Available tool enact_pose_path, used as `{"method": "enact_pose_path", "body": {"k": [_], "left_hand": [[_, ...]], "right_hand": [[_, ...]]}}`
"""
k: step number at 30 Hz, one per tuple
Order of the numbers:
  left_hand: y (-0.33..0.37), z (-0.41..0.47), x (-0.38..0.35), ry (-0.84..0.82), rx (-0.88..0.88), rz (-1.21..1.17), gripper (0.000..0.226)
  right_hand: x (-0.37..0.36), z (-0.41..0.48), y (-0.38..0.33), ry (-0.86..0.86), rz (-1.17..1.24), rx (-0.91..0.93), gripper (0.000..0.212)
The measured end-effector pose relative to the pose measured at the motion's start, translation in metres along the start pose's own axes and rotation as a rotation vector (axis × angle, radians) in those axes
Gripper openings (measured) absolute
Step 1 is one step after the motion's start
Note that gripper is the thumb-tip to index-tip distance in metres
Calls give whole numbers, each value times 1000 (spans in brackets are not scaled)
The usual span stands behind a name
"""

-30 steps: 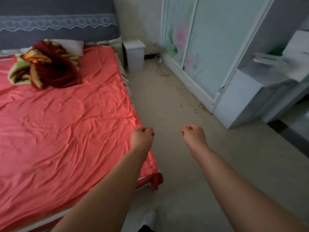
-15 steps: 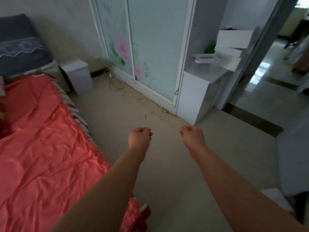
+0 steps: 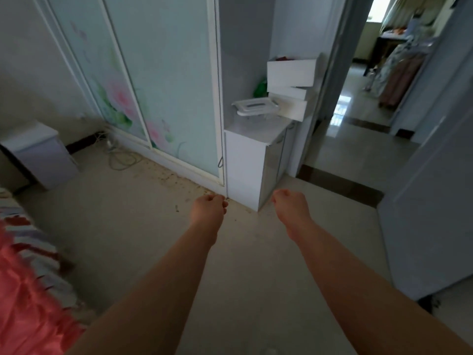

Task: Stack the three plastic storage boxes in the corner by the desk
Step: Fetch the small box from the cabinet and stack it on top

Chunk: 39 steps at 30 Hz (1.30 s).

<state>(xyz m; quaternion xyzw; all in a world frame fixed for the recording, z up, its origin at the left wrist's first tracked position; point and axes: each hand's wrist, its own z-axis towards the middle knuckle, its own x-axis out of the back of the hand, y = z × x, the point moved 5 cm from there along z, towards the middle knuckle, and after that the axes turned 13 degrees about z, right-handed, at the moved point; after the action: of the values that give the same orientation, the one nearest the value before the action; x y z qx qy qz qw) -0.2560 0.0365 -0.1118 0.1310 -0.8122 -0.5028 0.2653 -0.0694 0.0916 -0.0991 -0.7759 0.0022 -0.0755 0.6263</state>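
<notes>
Pretty dim bedroom with a beige floor (image 3: 143, 221) that's got some crumbs and specks along the wardrobe. The sliding wardrobe doors (image 3: 163, 80) are frosted pale green with pink flowers printed on them. Next to them there's a low white cabinet (image 3: 245, 167), and a small white nightstand (image 3: 38, 152) sits by the left wall with a loose cable (image 3: 120, 160) on the floor nearby. Open doorway (image 3: 358, 119) on the right leads to a brighter room with shiny tiles.
</notes>
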Motion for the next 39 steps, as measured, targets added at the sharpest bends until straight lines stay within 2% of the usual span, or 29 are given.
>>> {"method": "enact_pose_path", "body": {"k": [8, 14, 17, 24, 30, 36, 39], "left_hand": [[89, 82, -119, -32, -12, -91, 17], [124, 142, -174, -27, 17, -75, 15], [141, 175, -197, -30, 26, -63, 15], [192, 266, -242, -34, 21, -70, 15], [243, 357, -269, -37, 71, -96, 15], [271, 434, -295, 22, 54, 26, 24], [277, 470, -307, 46, 45, 137, 20]], "right_hand": [[41, 157, -46, 10, -42, 60, 27], [52, 245, -51, -12, -36, 50, 21], [50, 290, -53, 2, -24, 36, 29], [29, 409, -77, 10, -46, 29, 36], [-2, 509, -109, 4, 10, 1, 26], [-25, 592, -124, -9, 11, -20, 35], [-34, 631, -125, -23, 12, -41, 24]]}}
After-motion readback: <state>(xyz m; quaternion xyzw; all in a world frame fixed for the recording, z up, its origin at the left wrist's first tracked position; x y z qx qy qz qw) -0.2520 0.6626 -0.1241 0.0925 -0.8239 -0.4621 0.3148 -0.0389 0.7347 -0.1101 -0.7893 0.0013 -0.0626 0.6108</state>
